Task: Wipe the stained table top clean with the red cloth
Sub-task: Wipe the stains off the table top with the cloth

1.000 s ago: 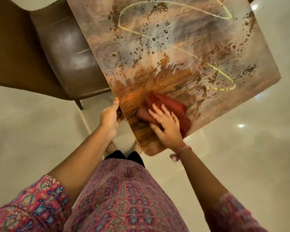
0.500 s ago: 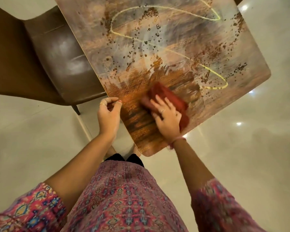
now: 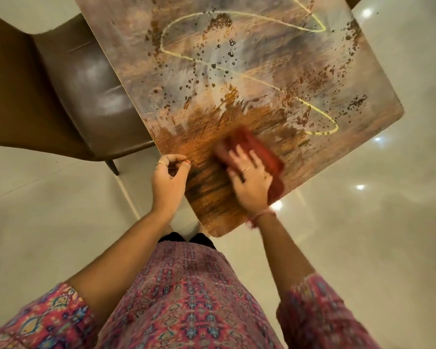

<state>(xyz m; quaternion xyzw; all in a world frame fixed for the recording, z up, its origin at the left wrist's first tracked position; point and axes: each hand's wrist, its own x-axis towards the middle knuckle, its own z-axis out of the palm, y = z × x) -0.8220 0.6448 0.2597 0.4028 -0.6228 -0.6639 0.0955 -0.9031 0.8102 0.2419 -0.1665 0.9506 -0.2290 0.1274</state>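
The square wooden table top (image 3: 249, 59) carries a yellow squiggle, brown splatters and dark droplets over its far half. An orange-brown smear covers the near corner. My right hand (image 3: 251, 182) lies flat with spread fingers on the red cloth (image 3: 259, 152), pressing it onto the smear near the table's near-right edge; both look motion-blurred. My left hand (image 3: 169, 181) hovers at the table's near-left edge with fingers curled and pinched together, holding nothing that I can see.
A brown leather chair (image 3: 86, 91) stands tucked against the table's left side, one leg on the floor. Glossy pale floor tiles (image 3: 363, 235) surround the table. My patterned pink clothing fills the bottom of the view.
My right hand slid the cloth away from me and leftward across the smear. My left hand let go of the table edge and curled its fingers.
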